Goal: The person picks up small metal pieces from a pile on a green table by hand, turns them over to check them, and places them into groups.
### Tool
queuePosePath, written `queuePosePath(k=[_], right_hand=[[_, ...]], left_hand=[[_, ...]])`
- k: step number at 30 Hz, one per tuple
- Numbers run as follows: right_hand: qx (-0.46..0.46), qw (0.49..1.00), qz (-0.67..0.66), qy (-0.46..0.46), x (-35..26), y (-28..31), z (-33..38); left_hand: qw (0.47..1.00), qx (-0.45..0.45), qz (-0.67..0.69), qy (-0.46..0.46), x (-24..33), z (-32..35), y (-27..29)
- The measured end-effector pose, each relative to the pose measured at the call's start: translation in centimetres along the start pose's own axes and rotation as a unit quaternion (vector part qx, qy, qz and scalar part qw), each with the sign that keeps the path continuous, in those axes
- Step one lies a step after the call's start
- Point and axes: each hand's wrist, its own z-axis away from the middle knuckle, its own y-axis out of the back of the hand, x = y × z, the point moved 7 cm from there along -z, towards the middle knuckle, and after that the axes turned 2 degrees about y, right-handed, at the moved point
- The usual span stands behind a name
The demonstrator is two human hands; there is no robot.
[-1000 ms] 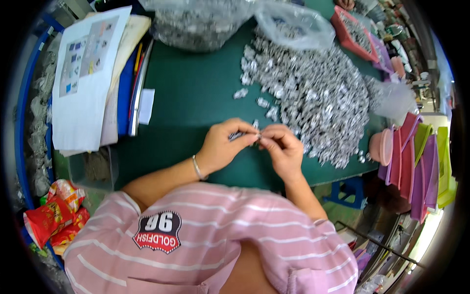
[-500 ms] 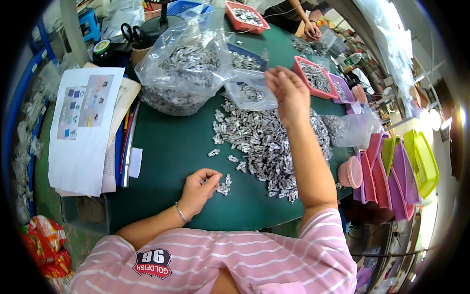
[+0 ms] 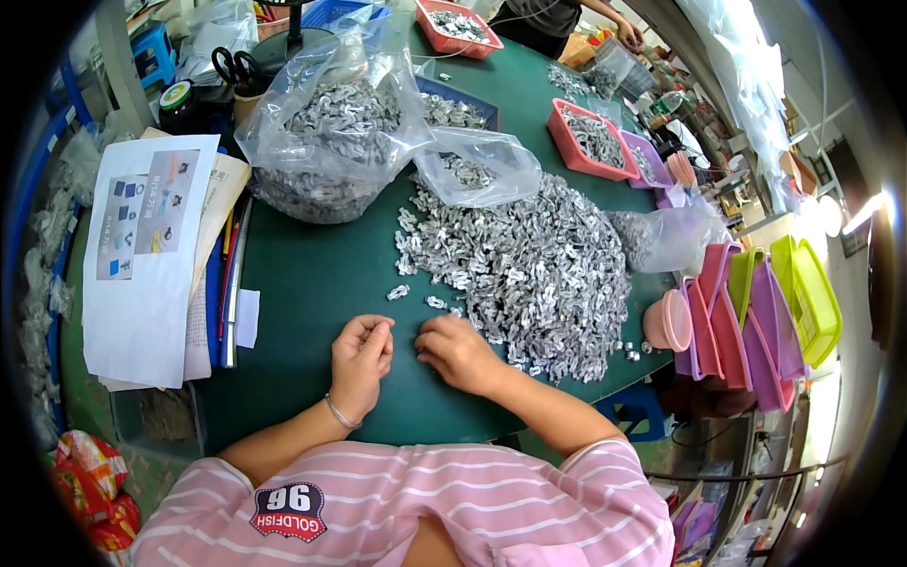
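Observation:
A large heap of small grey metal parts lies on the green table in front of me. My left hand is closed near the table's front edge, thumb and fingers pressed together; whatever it may hold is hidden. Just right of it, my right hand rests low over the tabletop with curled fingers, at the heap's near left edge. What those fingers hold, if anything, cannot be seen. A few loose metal parts lie beyond the hands, apart from the heap.
Behind the heap stand a clear bag of metal parts and a red basket. Papers lie at left. At right are a pink cup and stacked coloured baskets. Another person's hand shows far off.
My right hand has come down from above the far side of the heap to beside my left hand, covering where a few loose parts lay. My left hand stays closed, turned more upright.

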Motion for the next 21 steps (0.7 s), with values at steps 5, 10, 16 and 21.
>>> queuePosePath(k=[5, 10, 16, 21], right_hand=[[0.094, 0.992, -0.042, -0.074, 1.0, 0.8, 0.6], [0.139, 0.983, -0.064, -0.096, 0.7, 1.4, 0.9], [0.181, 0.863, -0.383, -0.274, 2.4, -0.9, 1.4], [0.243, 0.771, -0.521, -0.272, 1.9, -2.0, 2.9]], left_hand=[[1.0, -0.007, -0.018, 0.015, 0.0, 0.0, -0.2], [0.998, -0.025, -0.043, 0.023, -0.6, 0.0, -0.6], [0.977, -0.027, -0.21, -0.03, -0.3, -0.1, -0.4], [0.95, -0.026, -0.301, -0.081, 0.9, 0.4, -1.4]])
